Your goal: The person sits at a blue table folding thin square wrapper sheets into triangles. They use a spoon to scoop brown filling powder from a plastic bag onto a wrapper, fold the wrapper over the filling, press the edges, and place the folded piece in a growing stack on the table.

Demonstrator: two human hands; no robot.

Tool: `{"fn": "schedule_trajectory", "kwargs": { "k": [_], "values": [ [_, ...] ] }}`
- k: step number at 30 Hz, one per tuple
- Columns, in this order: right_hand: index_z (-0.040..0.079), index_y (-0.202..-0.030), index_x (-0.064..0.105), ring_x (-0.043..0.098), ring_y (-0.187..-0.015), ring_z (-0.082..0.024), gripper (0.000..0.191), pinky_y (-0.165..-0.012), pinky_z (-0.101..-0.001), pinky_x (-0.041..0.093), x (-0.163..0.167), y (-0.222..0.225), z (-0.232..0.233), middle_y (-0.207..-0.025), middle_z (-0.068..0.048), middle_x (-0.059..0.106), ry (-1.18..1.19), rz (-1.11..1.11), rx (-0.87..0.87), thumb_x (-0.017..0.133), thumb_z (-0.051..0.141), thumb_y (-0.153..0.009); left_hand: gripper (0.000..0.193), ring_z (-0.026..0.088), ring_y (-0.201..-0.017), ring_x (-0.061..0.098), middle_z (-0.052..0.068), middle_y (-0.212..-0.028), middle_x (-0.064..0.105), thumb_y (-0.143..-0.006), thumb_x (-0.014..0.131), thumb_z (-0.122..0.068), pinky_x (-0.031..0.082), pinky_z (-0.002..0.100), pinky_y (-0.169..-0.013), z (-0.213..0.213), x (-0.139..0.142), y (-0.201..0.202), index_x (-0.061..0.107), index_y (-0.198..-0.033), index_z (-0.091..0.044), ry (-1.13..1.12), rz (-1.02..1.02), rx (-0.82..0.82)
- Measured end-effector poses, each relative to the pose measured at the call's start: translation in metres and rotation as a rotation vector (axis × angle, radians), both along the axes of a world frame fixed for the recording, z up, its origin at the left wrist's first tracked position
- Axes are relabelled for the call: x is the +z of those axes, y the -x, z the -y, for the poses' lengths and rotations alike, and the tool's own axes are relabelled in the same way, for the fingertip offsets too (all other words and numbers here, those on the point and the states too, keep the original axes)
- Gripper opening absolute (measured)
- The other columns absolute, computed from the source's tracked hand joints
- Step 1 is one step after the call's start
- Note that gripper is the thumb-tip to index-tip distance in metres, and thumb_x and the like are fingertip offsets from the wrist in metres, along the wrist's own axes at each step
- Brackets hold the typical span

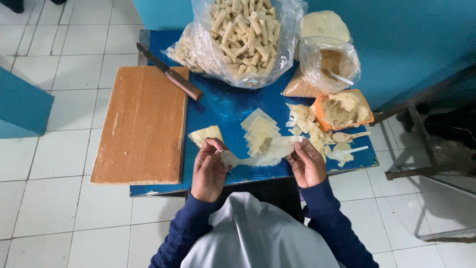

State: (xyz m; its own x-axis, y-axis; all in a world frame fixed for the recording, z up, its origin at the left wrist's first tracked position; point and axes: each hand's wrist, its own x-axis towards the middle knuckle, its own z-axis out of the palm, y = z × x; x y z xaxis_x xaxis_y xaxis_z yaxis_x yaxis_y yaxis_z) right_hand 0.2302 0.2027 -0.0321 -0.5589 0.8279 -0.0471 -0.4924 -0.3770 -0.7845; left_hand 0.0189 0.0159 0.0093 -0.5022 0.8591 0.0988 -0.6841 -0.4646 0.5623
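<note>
Wrapper sheet (267, 153) stretched between left hand (209, 168) and right hand (307, 164) grips.

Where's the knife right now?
In the head view the knife lies upper left of the hands, blade on the blue table, brown handle across the wooden cutting board corner, beside the bag of rolls.

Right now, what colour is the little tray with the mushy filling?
Orange. The tray shows best in the head view, right of the table.
</note>
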Motion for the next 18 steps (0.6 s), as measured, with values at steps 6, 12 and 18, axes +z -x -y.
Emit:
{"fn": "schedule_trajectory", "kwargs": {
  "k": [6, 12, 18],
  "values": [
    [0.0, -0.109, 0.068, 0.068, -0.095, -0.012, 0.009, -0.088, -0.0265, 0.053, 0.026, 0.002, 0.01, -0.103, -0.008, 0.073, -0.523, 0.334, -0.265, 0.07, 0.001, -0.1, 0.014, 0.008, -0.084, 0.053, 0.001, -0.103, 0.054, -0.099, 0.046, 0.0, 0.044, 0.023, -0.068, 0.021, 0.01, 0.008, 0.054, -0.107, -0.008, 0.1, -0.099, 0.076],
    [0.002, -0.1, 0.073, 0.07, -0.095, -0.026, 0.01, -0.078, -0.0336, 0.056, 0.038, 0.028, 0.06, -0.103, -0.011, 0.074, -1.408, 0.846, -0.296, 0.072, 0.002, -0.09, 0.016, 0.009, -0.093, 0.049, 0.001, -0.102, 0.052, -0.096, 0.045, 0.003, 0.039, 0.023, -0.084, 0.026, 0.018, 0.008, 0.056, -0.103, -0.007, 0.186, -0.405, 0.219],
    [0.002, -0.106, 0.072, 0.069, -0.098, -0.031, 0.015, -0.084, -0.0385, 0.057, 0.031, 0.032, 0.073, -0.108, -0.012, 0.071, -1.532, 0.8, -0.256, 0.074, 0.002, -0.091, 0.016, 0.011, -0.093, 0.049, 0.002, -0.103, 0.051, -0.097, 0.045, 0.003, 0.04, 0.024, -0.085, 0.022, 0.022, 0.008, 0.056, -0.104, -0.006, 0.137, -0.365, 0.173]
  ]
}}
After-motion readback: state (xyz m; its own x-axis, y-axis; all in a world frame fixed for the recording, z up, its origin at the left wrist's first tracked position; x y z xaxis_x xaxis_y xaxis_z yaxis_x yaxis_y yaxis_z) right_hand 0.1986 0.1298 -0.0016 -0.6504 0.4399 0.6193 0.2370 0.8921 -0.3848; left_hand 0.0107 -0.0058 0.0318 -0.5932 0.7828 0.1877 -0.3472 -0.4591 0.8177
